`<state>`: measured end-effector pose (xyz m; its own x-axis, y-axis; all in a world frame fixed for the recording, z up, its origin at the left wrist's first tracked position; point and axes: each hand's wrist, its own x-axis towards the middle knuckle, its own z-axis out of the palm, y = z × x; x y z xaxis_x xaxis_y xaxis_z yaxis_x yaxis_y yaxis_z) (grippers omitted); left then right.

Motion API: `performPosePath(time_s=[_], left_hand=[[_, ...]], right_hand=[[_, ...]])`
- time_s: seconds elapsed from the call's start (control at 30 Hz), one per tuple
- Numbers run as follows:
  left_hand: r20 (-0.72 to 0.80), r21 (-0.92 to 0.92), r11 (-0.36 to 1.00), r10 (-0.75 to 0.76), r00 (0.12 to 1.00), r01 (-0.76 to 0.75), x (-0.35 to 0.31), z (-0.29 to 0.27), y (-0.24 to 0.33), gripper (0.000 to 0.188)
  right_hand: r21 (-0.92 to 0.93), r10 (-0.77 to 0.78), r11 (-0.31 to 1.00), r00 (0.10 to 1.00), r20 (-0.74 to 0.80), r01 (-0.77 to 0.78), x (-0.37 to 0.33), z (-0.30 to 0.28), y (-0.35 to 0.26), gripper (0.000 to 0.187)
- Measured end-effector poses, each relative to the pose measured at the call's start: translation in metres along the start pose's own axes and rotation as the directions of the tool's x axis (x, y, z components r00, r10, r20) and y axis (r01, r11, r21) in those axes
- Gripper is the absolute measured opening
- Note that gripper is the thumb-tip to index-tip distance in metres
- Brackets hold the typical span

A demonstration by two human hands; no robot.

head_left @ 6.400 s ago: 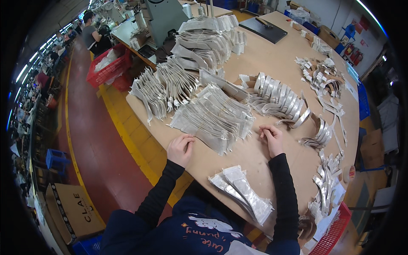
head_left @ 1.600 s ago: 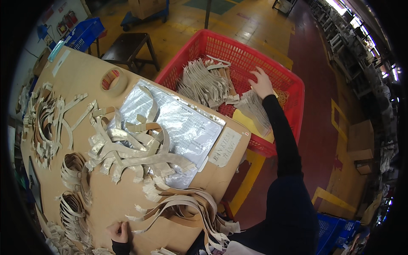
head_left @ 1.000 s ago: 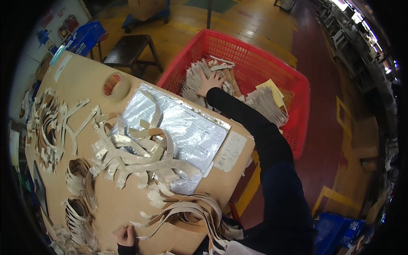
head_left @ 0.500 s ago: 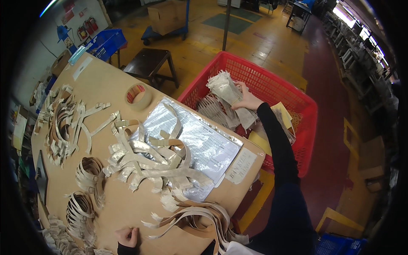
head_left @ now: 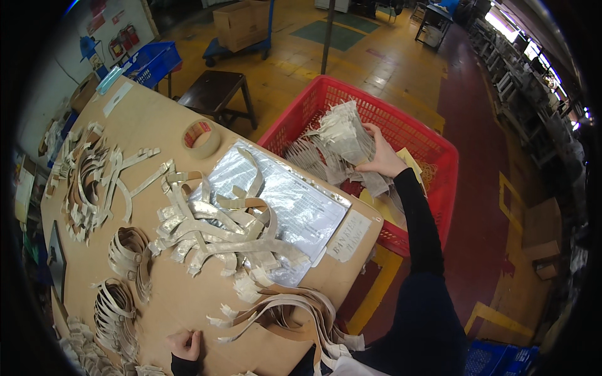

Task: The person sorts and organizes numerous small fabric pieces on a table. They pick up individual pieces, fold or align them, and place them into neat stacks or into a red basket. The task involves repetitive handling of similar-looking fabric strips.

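My right hand (head_left: 385,155) grips a thick bundle of pale grey-beige strips (head_left: 345,133), thumb on the near side and fingers round the far side. It holds the bundle above the red plastic basket (head_left: 453,188), where more strip bundles (head_left: 307,159) lie. Down at the table's near part, my left hand (head_left: 184,344) rests with its fingers curled in and nothing visible in them. To its right, a sheaf of long, curved strips (head_left: 300,307) lies along the table edge. A tangled heap of shiny strips (head_left: 219,233) covers part of a plastic-covered sheet (head_left: 301,213).
The brown table (head_left: 169,294) also carries a tape roll (head_left: 200,138), coiled strips (head_left: 129,254) and a looser pile (head_left: 88,182) at left. Beyond it stand a dark stool (head_left: 216,94), a blue crate (head_left: 150,66) and a cardboard box on a trolley (head_left: 241,28).
My right hand has turned the bundle more upright and lifted it slightly over the basket. My left hand stays in place on the table. The view has shifted a little.
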<state>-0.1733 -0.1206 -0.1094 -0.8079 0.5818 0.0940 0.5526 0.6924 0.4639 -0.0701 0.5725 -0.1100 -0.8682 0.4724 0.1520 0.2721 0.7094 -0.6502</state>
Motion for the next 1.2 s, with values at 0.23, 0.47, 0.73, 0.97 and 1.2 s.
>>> performPosePath(time_s=[0.23, 0.47, 0.73, 0.97, 1.2], left_hand=[[0.023, -0.038, 0.999, -0.020, 1.000, 0.021, -0.001, -0.003, 0.008, 0.033], [0.059, -0.115, 0.991, -0.066, 0.996, 0.072, 0.001, -0.002, 0.009, 0.036], [0.008, -0.067, 0.996, -0.055, 0.998, 0.056, 0.000, -0.001, 0.008, 0.036], [0.020, -0.005, 0.999, -0.047, 0.999, 0.048, -0.003, 0.001, -0.002, 0.038], [-0.024, -0.044, 0.997, -0.057, 0.998, 0.056, -0.002, 0.004, 0.004, 0.038]], right_hand=[[-0.188, 0.155, 0.969, 0.987, -0.039, -0.159, -0.069, -0.017, 0.024, 0.107], [-0.346, 0.311, 0.919, 0.884, 0.350, -0.187, -0.127, 0.011, 0.064, 0.098], [-0.721, 0.391, 0.693, 0.843, 0.370, -0.004, -0.127, 0.064, 0.083, 0.088], [-0.794, 0.524, 0.574, 0.835, 0.169, -0.200, -0.124, 0.073, 0.087, 0.083], [-0.755, 0.572, 0.609, 0.794, 0.205, -0.243, -0.116, 0.081, 0.086, 0.106]])
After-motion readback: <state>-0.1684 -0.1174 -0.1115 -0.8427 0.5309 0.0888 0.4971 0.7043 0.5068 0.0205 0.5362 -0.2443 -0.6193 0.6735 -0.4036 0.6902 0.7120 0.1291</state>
